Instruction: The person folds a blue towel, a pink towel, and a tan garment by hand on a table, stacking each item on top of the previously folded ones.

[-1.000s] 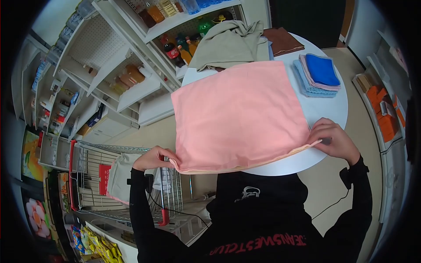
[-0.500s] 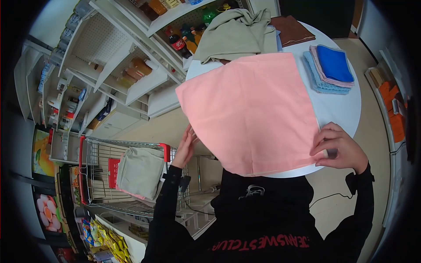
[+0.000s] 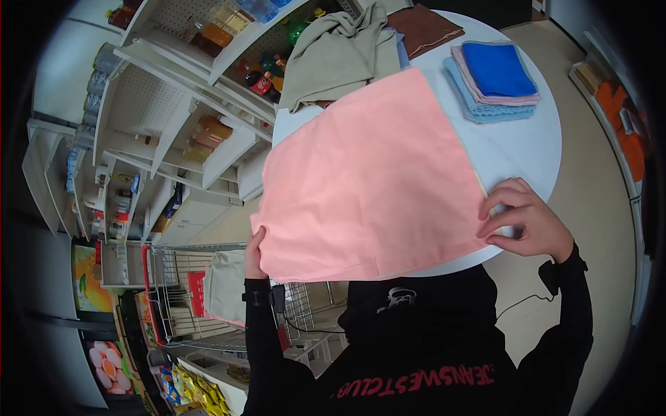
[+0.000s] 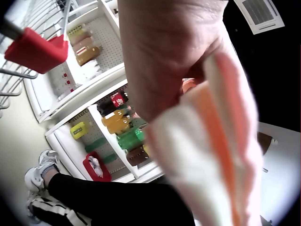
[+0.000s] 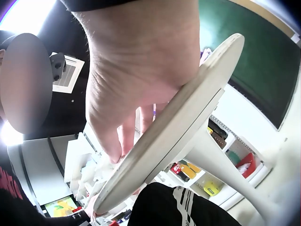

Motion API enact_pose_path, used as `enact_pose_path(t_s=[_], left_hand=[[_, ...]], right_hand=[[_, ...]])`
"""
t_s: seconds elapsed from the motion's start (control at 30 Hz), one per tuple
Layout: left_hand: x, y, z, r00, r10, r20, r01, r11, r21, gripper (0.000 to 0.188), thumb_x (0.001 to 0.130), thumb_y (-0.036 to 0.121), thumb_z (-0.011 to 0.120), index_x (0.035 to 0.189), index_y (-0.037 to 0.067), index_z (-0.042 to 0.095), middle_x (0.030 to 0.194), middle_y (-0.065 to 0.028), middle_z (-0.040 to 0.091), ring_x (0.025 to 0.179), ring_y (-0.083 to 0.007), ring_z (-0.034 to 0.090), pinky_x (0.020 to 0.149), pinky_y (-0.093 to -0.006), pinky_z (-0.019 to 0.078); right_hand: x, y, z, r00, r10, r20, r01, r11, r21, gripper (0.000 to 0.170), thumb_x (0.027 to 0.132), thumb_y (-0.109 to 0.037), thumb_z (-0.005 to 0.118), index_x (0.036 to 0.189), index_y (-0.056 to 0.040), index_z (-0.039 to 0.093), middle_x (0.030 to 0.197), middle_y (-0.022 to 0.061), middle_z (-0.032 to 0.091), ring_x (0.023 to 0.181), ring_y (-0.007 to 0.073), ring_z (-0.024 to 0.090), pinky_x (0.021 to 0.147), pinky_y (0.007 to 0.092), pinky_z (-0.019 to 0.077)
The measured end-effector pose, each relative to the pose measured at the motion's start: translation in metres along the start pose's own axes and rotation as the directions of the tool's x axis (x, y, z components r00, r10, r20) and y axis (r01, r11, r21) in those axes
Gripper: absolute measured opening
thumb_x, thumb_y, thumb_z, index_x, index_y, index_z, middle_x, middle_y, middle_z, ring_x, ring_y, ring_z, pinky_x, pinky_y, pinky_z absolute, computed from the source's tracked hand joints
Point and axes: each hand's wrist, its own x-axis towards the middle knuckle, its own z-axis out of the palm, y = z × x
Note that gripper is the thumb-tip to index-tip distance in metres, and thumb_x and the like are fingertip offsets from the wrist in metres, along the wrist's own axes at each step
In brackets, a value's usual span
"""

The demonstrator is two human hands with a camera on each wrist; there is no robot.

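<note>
A large folded pink cloth (image 3: 361, 180) lies across the near side of the round white table (image 3: 524, 156), its left part overhanging the edge. My left hand (image 3: 256, 255) grips its left side; the left wrist view shows pink, white and orange fabric layers (image 4: 211, 146) between thumb and fingers. At the near right corner, my right hand (image 3: 531, 220) has bent fingers and pinches the cloth edge, thumb below the fingertips. In the right wrist view that hand (image 5: 141, 70) is down at the table rim, and the cloth is mostly hidden.
Behind the pink cloth lie a rumpled grey-green cloth (image 3: 340, 55) and a brown cloth (image 3: 422, 31). A stack of small cloths, blue on top (image 3: 496, 69), sits at the right. A shopping cart (image 3: 173, 291) holding folded fabric (image 3: 225, 284) stands left; shelves (image 3: 201, 90) with bottles are beyond.
My left hand let go of the near left corner, swung under the overhanging side, and now grips the left side again. The right hand stays at the near right corner.
</note>
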Motion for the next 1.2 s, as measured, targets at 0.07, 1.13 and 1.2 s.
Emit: enact_pose_path(t_s=[0.07, 1.13, 1.2], left_hand=[[-0.011, 0.025, 0.02, 1.0, 0.01, 0.014, -0.01, 1.0, 0.021, 0.051, 0.106, 0.032, 0.064, 0.145, 0.0, 0.055, 0.137, -0.0154, 0.067, 0.124, -0.0266, 0.068, 0.106, -0.0398, 0.0544], [-0.046, -0.12, 0.005, 0.995, -0.073, 0.064, 0.089, 0.949, -0.303, 0.054, 0.114, 0.04, 0.049, 0.155, 0.005, 0.047, 0.159, -0.0121, 0.052, 0.143, -0.0267, 0.055, 0.117, -0.0463, 0.0476], [-0.049, -0.121, -0.006, 0.983, -0.091, 0.158, 0.144, 0.921, -0.362, 0.054, 0.114, 0.041, 0.049, 0.154, 0.004, 0.048, 0.157, -0.0129, 0.054, 0.141, -0.0271, 0.056, 0.116, -0.046, 0.0486]], right_hand=[[0.001, -0.005, -0.002, 1.0, 0.015, -0.018, -0.015, 1.0, 0.001, 0.023, 0.069, -0.008, 0.089, 0.091, -0.0155, 0.084, 0.107, -0.0021, 0.069, 0.107, 0.0216, 0.061, 0.1, 0.0372, 0.0428], [-0.007, 0.003, -0.008, 0.999, -0.051, 0.017, 0.048, 0.985, 0.165, 0.017, 0.072, -0.001, 0.085, 0.086, -0.0101, 0.084, 0.109, 0.0023, 0.073, 0.107, 0.0243, 0.063, 0.096, 0.0381, 0.0487], [-0.005, -0.001, -0.01, 0.997, -0.054, 0.058, 0.047, 0.994, 0.103, 0.015, 0.072, -0.002, 0.085, 0.085, -0.0099, 0.084, 0.107, 0.0017, 0.073, 0.106, 0.0241, 0.063, 0.098, 0.0381, 0.047]])
